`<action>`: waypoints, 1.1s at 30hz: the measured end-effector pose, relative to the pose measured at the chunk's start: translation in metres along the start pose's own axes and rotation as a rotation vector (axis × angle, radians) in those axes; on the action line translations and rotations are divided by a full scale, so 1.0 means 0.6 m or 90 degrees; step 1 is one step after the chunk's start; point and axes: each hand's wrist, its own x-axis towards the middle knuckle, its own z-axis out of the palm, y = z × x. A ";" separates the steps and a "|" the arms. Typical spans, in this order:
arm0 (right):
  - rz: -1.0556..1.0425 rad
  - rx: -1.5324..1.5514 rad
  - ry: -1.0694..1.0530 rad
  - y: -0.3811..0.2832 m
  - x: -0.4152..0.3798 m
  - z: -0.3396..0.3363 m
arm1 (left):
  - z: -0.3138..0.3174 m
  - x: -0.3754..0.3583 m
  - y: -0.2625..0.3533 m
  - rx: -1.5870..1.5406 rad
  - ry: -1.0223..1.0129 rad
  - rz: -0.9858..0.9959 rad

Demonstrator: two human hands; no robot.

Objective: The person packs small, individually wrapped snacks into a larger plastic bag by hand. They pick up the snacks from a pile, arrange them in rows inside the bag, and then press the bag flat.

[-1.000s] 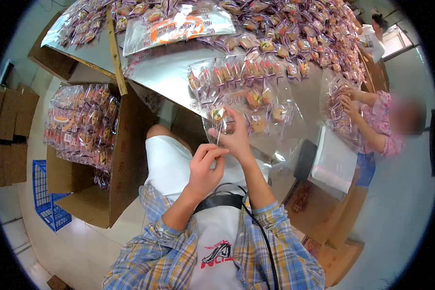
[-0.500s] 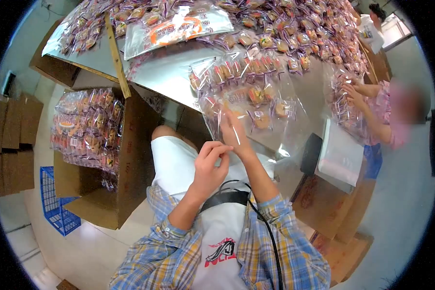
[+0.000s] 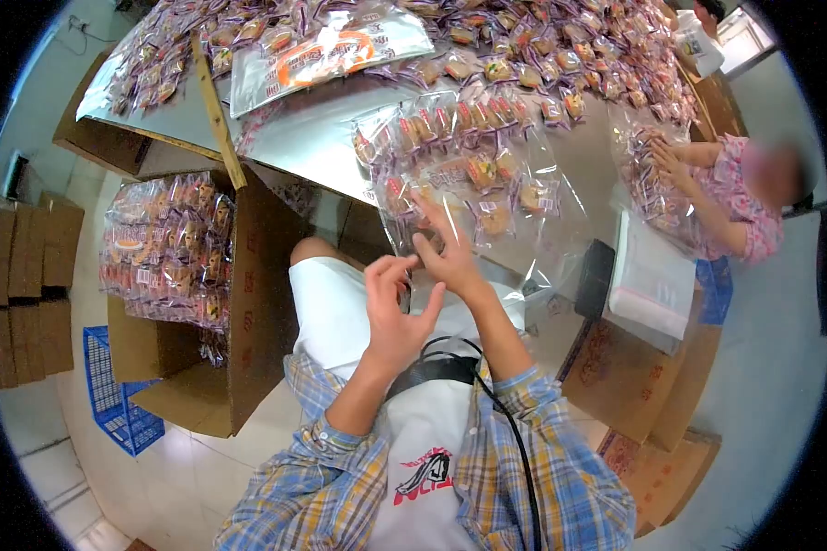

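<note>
A large clear plastic bag (image 3: 560, 197) lies on the near edge of the table, partly filled with small wrapped pastries (image 3: 487, 170) in rows. At its near left side, my right hand (image 3: 448, 257) rests against the film with fingers stretched out and thumb apart. Just left of it, my left hand (image 3: 397, 310) is raised over my lap, its thumb apart and its fingertips close to my right hand. Neither hand visibly grips anything.
Loose wrapped pastries (image 3: 560, 55) cover the far table, beside a stack of printed bags (image 3: 331, 57). An open carton (image 3: 257, 303) with packed bags stands left. At right, a co-worker's hands (image 3: 671, 165) touch another filled bag, near a white bin (image 3: 648, 285).
My left hand has gone from a pinch to spread fingers. My right thumb has moved away from its fingers. The view has shifted slightly, and the co-worker's hands are closer together.
</note>
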 end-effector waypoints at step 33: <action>-0.091 -0.035 0.086 -0.042 0.048 0.022 | -0.036 -0.013 0.022 0.151 -0.069 0.077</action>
